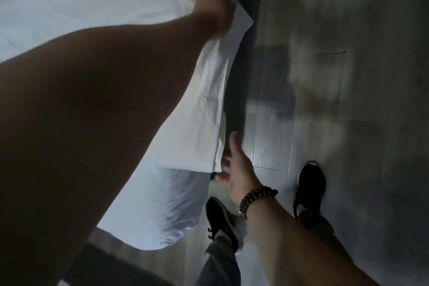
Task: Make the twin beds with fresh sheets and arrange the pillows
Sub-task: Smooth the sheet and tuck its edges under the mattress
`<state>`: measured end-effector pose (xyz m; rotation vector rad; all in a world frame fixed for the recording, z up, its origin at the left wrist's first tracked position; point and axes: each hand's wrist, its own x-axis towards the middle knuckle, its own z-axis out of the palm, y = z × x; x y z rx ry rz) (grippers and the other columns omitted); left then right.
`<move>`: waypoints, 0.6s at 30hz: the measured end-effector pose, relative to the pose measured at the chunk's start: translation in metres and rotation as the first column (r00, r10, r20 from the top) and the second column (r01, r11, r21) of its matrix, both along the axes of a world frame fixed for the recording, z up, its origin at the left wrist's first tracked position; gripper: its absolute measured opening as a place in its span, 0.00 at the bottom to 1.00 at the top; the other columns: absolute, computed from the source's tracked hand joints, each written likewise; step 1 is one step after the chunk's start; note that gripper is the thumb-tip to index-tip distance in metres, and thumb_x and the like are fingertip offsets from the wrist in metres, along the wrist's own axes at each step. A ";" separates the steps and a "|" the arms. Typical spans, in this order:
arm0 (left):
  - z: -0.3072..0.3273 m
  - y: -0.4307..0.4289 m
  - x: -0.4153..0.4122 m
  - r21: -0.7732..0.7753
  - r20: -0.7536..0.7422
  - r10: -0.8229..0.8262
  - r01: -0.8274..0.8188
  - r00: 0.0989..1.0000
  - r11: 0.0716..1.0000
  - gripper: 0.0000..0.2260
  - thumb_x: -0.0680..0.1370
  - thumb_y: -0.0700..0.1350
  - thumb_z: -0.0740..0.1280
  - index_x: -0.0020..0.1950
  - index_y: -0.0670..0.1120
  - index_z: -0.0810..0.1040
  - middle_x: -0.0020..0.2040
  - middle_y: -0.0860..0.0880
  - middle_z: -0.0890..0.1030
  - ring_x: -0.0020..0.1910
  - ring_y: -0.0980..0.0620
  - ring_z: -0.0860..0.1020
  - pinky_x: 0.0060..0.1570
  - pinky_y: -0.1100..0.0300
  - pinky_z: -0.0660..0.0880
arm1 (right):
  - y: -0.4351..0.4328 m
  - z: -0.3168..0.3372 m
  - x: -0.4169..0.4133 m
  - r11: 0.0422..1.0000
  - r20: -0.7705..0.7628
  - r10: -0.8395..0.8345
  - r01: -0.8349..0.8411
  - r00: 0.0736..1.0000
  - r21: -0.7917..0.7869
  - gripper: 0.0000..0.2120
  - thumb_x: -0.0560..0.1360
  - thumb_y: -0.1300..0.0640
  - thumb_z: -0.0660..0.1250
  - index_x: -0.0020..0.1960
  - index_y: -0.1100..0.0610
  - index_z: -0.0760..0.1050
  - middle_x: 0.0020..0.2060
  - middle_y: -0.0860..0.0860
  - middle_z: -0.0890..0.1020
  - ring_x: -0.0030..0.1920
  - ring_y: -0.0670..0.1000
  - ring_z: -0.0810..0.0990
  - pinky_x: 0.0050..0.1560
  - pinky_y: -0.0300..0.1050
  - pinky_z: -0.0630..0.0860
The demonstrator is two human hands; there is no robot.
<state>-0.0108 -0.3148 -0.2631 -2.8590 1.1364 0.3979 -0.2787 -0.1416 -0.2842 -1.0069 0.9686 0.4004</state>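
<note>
The bed (69,7) fills the upper left, covered in white. Along its right edge a white sheet (197,111) hangs over the side, its fold running down the bed's edge. The left hand (213,7) is curled tight round the sheet's border at the bed's far edge, gripping the cloth. The right hand (234,169) is wide, fingers straight and spread, at the sheet's lower corner beside the bed's near end; whether it touches the cloth I cannot tell. A beaded bracelet (255,197) sits on that wrist. Two black shoes (311,183) stand on the grey plank floor (336,100) just beside the bed.
</note>
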 end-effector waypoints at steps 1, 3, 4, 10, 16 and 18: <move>0.010 0.012 -0.002 -0.078 0.027 0.011 -0.008 1.000 0.997 0.14 0.82 0.50 0.61 0.62 0.44 0.76 0.61 0.45 0.80 0.60 0.46 0.77 0.51 0.61 0.69 | 0.002 0.001 -0.006 0.996 0.041 -0.026 0.029 0.999 -0.080 0.29 0.75 0.27 0.55 0.55 0.48 0.79 0.54 0.48 0.84 0.54 0.50 0.81 0.58 0.53 0.77; 0.028 0.040 -0.004 -0.192 0.116 0.047 -0.024 0.992 0.981 0.14 0.80 0.48 0.57 0.58 0.44 0.78 0.57 0.44 0.80 0.56 0.46 0.78 0.47 0.62 0.66 | 0.005 0.017 -0.012 0.949 0.114 -0.067 0.098 0.991 -0.299 0.27 0.76 0.28 0.54 0.45 0.49 0.78 0.43 0.45 0.82 0.45 0.44 0.80 0.47 0.47 0.78; 0.036 0.056 -0.004 -0.227 0.151 0.083 -0.047 0.985 0.973 0.14 0.80 0.48 0.57 0.57 0.43 0.78 0.56 0.44 0.80 0.55 0.46 0.77 0.48 0.62 0.66 | 0.009 0.025 -0.014 0.927 0.150 -0.033 0.086 0.988 -0.365 0.25 0.78 0.31 0.54 0.42 0.50 0.76 0.40 0.45 0.79 0.42 0.44 0.78 0.44 0.46 0.76; 0.059 0.142 -0.006 -0.257 0.229 0.239 -0.178 0.944 0.950 0.14 0.80 0.47 0.56 0.57 0.41 0.76 0.58 0.42 0.77 0.56 0.42 0.75 0.53 0.55 0.68 | 0.014 0.034 -0.020 0.852 0.110 0.199 -0.116 0.974 -0.510 0.21 0.84 0.41 0.52 0.37 0.51 0.64 0.41 0.49 0.75 0.43 0.51 0.76 0.42 0.43 0.68; 0.062 0.233 -0.028 -0.159 0.305 0.209 -0.167 0.929 0.973 0.17 0.81 0.53 0.56 0.56 0.44 0.78 0.59 0.42 0.78 0.58 0.40 0.75 0.55 0.50 0.69 | 0.006 -0.001 -0.019 0.905 0.058 0.122 -0.087 0.991 -0.415 0.25 0.82 0.39 0.56 0.33 0.54 0.63 0.36 0.55 0.76 0.44 0.57 0.83 0.44 0.53 0.78; 0.062 0.263 -0.039 -0.152 0.325 0.171 -0.127 0.930 0.980 0.16 0.81 0.54 0.57 0.59 0.45 0.77 0.63 0.45 0.77 0.61 0.41 0.74 0.58 0.50 0.68 | 0.014 -0.004 -0.015 0.921 0.006 0.061 -0.054 0.998 -0.387 0.24 0.81 0.40 0.58 0.36 0.57 0.66 0.38 0.57 0.78 0.42 0.55 0.82 0.41 0.52 0.78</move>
